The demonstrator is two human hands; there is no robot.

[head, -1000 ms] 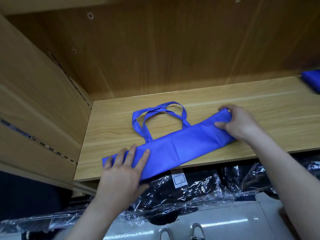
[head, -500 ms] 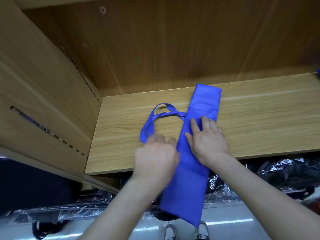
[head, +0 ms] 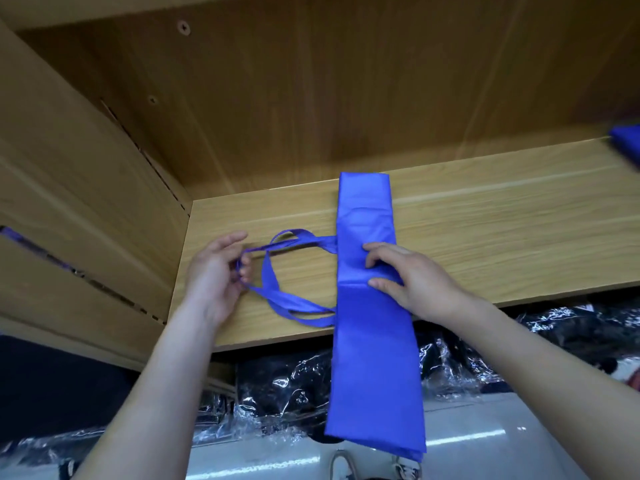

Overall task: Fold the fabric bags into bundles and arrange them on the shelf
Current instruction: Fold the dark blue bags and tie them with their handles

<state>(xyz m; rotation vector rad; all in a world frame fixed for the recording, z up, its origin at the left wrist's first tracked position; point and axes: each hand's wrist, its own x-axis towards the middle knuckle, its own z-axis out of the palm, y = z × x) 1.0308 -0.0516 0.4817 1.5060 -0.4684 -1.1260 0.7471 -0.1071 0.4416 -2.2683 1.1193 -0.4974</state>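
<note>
A blue fabric bag, folded into a long narrow strip, lies front to back across the wooden shelf; its near end hangs over the shelf's front edge. Two blue handles loop out from its left side onto the board. My left hand pinches the far ends of those handles. My right hand presses down on the strip's middle, fingers curled into the cloth.
Another blue bag shows at the right edge of the shelf. The shelf's left wall stands close to my left hand. Black goods in clear plastic wrap lie below the shelf, above a pale floor.
The strip was turned from lying along the shelf to pointing front to back. My left hand left the strip and took the handles on the left; my right hand now presses the middle.
</note>
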